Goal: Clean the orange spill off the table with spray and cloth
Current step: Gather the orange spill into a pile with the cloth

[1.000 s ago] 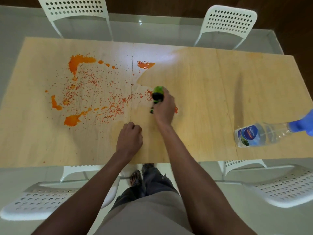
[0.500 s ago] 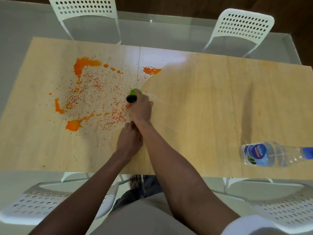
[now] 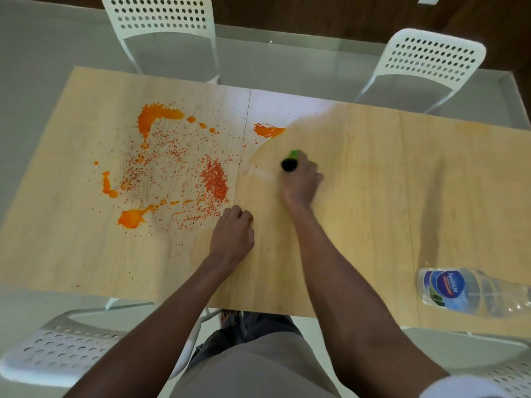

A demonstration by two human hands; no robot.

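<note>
**Wiping at the right margin of the spill**

A long pale wooden bench (image 3: pixel 373 196) is seen from above, with white perforated plastic chairs (image 3: pixel 161 27) set at its far and near edges. The scattered orange spill (image 3: pixel 172 168) is spread over the left half; the right half lies bare. A clear plastic water bottle with a blue label (image 3: pixel 459 291) is laid on its side near the front right edge. The right hand (image 3: pixel 301 182) is curled round a green and black wad of cloth (image 3: pixel 290 161), pressed to the bench just right of the spill. The left hand (image 3: pixel 232 234) is rested as a loose fist, holding nothing, beside the spill's near edge. Against half a second earlier, the cloth has been drawn rightward, away from the grains.
</note>
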